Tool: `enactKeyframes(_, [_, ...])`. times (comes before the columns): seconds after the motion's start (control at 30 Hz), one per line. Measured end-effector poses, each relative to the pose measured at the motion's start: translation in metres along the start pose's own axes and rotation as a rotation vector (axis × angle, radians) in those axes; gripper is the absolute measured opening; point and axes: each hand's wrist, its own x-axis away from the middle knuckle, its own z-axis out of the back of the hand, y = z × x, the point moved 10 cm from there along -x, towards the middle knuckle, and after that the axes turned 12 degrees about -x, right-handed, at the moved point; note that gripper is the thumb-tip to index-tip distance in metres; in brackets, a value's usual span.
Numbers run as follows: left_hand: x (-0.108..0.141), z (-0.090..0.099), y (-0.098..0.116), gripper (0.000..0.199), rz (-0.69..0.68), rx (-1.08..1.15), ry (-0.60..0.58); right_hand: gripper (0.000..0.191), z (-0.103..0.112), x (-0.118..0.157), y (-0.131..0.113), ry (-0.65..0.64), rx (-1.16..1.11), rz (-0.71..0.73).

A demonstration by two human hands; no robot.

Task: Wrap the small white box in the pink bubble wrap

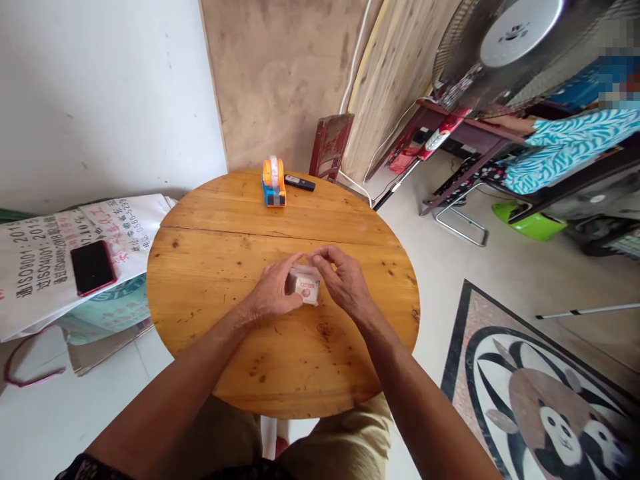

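Note:
A small clear plastic packet (306,288) with a white label and red print sits near the middle of the round wooden table. My left hand (277,288) is closed around its left side, the thumb on the near side and the fingers at the far edge. At the packet's upper right, my right hand (341,275) has thumb and forefinger pinched together. Whatever lies between those fingertips, if anything, is too small to make out. Whether the packet is a bag or a box I cannot tell.
An orange and blue tape dispenser (274,183) and a dark remote-like object (300,183) lie at the table's (200,267) far edge. A phone (93,267) rests on white sacks at left. A fan (520,40) and a person in a patterned sleeve (575,147) are at right.

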Motion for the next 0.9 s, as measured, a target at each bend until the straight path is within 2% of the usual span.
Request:
enactKeyframes(0.1, [0.001, -0.004, -0.001, 0.096, 0.014, -0.019, -0.023, 0.016, 0.005, -0.005, -0.002, 0.037, -0.123, -0.043])
enactKeyframes(0.2, [0.001, -0.006, 0.003, 0.104, -0.006, -0.002, -0.046, 0.016, 0.008, -0.011, 0.000, 0.057, -0.198, -0.058])
enactKeyframes(0.4, [0.003, -0.007, 0.005, 0.103, -0.018, 0.145, -0.066, 0.010, 0.012, -0.034, 0.020, 0.097, -0.366, -0.158])
enactKeyframes(0.6, [0.002, -0.009, 0.006, 0.098, -0.044, 0.403, -0.095, 0.008, 0.015, -0.060, 0.042, 0.134, -0.424, -0.261])
enactKeyframes(0.7, [-0.002, -0.006, 0.001, 0.091, 0.010, 0.546, -0.051, 0.009, 0.013, -0.068, 0.061, 0.182, -0.441, -0.332])
enactKeyframes(0.8, [-0.006, -0.005, -0.010, 0.067, 0.082, 0.636, -0.009, 0.010, 0.005, -0.075, 0.079, 0.203, -0.445, -0.370])
enactKeyframes(0.9, [-0.008, -0.012, -0.021, 0.048, 0.169, 0.668, -0.035, 0.009, 0.005, -0.077, 0.090, 0.225, -0.434, -0.387])
